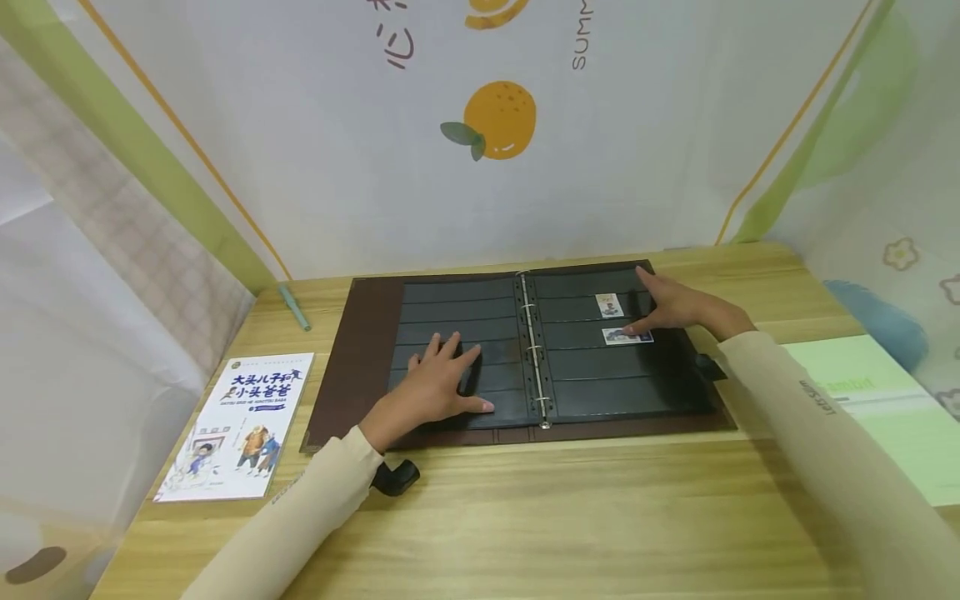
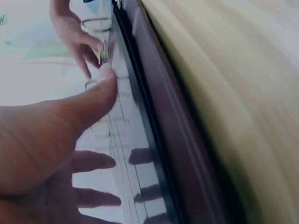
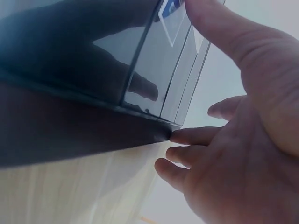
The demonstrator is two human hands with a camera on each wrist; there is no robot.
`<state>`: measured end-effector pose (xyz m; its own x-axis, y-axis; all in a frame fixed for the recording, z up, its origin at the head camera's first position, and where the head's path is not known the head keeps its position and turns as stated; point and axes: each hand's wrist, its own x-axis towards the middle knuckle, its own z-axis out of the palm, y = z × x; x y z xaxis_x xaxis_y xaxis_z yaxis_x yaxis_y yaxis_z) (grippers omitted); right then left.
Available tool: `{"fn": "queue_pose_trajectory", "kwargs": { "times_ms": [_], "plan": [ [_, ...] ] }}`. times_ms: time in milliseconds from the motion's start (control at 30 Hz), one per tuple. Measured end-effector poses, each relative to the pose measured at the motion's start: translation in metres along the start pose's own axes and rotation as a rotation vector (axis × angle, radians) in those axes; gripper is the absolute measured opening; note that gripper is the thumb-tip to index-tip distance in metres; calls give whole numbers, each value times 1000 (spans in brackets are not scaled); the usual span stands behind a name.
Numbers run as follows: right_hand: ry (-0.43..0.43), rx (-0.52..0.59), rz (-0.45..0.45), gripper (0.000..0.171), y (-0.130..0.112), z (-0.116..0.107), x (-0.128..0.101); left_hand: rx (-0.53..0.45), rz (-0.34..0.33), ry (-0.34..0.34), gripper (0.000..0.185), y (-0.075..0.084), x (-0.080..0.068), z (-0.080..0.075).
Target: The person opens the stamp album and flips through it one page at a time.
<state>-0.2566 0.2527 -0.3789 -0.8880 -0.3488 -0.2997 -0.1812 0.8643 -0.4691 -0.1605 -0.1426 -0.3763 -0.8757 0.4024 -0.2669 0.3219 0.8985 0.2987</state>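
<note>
A dark brown ring-binder stamp album (image 1: 366, 333) lies spread on the table, its black pocket pages on both sides of metal rings (image 1: 534, 354). Two small stamps sit in the right page: an upper stamp (image 1: 610, 305) and a lower, bluish stamp (image 1: 613, 337). Over the left page, my left hand (image 1: 427, 385) has its fingers spread; whether they touch the sheet I cannot tell. My right hand (image 1: 678, 305) is at the album's right edge, thumb over the lower stamp. In the right wrist view, the right hand's fingers (image 3: 191, 136) extend at the page edge, gripping nothing visible.
A white picture book (image 1: 258, 479) lies left of the album, with a green pen (image 1: 294, 307) behind it. Pale green printed sheets or an open book (image 1: 877, 425) lie at the right, partly behind my sleeve. A fruit-printed curtain (image 1: 637, 167) hangs behind the table.
</note>
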Motion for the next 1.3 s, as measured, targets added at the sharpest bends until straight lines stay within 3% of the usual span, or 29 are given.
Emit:
{"fn": "queue_pose_trajectory", "kwargs": {
  "times_ms": [333,700,867,1100,1200,1300],
  "plan": [
    [34,21,-17,127,-3,2,0,32,-129,-131,98,16,14,5],
    [100,4,-70,123,-5,4,-3,96,-126,-166,98,17,13,3],
    [169,-31,-82,120,-6,1,-4,116,-129,-178,99,18,15,3],
    [383,74,-38,63,-6,-8,-6,127,-122,-180,99,19,15,0],
    [459,69,-19,52,-6,-11,-7,132,-123,-186,99,18,13,0],
    [508,2,-65,36,-9,-10,-7,126,-120,-187,98,18,11,2]
  ]
}}
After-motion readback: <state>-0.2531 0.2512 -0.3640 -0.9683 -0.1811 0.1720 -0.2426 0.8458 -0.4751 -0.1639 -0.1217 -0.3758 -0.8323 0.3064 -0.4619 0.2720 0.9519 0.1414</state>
